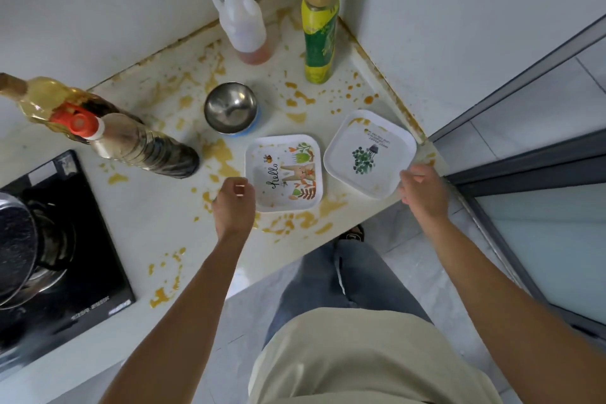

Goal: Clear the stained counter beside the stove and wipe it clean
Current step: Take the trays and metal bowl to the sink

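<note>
The white counter is spattered with orange-brown stains. Two square white plates lie near its front edge: a "hello" plate and a plant-print plate. My left hand hovers just left of the "hello" plate with fingers loosely curled, holding nothing. My right hand is at the near right corner of the plant-print plate, fingers curled at its rim; whether it grips the plate is unclear. A steel bowl stands behind the plates.
At the back stand a clear red-capped jug and a yellow-green bottle. Left are a dark sauce bottle and a golden bottle. The black stove with a pot is far left. Walls enclose the corner.
</note>
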A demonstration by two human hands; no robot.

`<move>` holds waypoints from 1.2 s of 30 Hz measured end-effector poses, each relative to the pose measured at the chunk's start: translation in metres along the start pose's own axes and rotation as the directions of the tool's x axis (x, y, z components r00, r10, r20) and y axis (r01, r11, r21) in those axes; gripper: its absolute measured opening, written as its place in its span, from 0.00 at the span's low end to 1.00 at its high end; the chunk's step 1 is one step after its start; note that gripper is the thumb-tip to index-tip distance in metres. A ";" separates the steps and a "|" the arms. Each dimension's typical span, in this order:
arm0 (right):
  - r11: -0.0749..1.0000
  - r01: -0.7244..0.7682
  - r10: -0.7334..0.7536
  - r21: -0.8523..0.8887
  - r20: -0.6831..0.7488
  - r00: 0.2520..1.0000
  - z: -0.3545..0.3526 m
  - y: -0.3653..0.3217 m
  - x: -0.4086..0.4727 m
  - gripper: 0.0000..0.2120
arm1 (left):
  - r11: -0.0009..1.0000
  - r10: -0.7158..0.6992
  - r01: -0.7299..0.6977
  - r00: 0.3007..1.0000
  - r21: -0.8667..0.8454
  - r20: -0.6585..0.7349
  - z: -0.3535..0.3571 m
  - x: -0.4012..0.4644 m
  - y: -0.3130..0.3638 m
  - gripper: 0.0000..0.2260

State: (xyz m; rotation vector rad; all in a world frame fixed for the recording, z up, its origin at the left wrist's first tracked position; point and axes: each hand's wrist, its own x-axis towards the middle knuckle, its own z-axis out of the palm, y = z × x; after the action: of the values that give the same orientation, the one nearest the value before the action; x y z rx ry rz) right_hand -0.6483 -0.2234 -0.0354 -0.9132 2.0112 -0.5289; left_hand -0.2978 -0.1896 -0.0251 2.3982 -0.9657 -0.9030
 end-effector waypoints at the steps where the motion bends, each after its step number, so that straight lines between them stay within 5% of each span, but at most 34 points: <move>1: 0.999 -0.004 0.002 -0.049 -0.039 0.999 0.004 -0.005 0.005 0.17 | 1.000 -0.017 0.018 0.999 0.012 -0.035 0.002 0.007 0.006 0.12; 9: 0.983 -0.043 0.020 -0.177 -0.129 0.991 0.019 -0.017 0.020 0.13 | 0.989 -0.069 0.072 0.997 0.130 -0.028 0.024 0.029 0.014 0.14; 18: 0.979 -0.019 0.006 -0.202 -0.063 0.998 0.019 -0.020 0.026 0.12 | 0.987 -0.010 0.015 0.999 0.159 -0.037 0.023 0.033 0.017 0.11; 30: 0.988 0.135 -0.137 -0.079 -0.014 0.991 0.012 -0.021 0.016 0.18 | 0.990 0.097 -0.101 0.994 -0.094 -0.051 0.013 0.001 0.048 0.02; 36: 0.990 0.091 -0.102 0.107 0.099 0.990 0.012 -0.031 0.001 0.21 | 0.971 0.164 -0.157 0.986 -0.179 0.025 0.041 -0.023 0.082 0.02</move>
State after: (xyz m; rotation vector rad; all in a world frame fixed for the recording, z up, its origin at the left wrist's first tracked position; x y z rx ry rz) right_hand -0.6261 -0.2445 -0.0224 -0.9593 1.8370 -0.6193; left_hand -0.3765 -0.2339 0.0015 2.1288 -1.0322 -0.9376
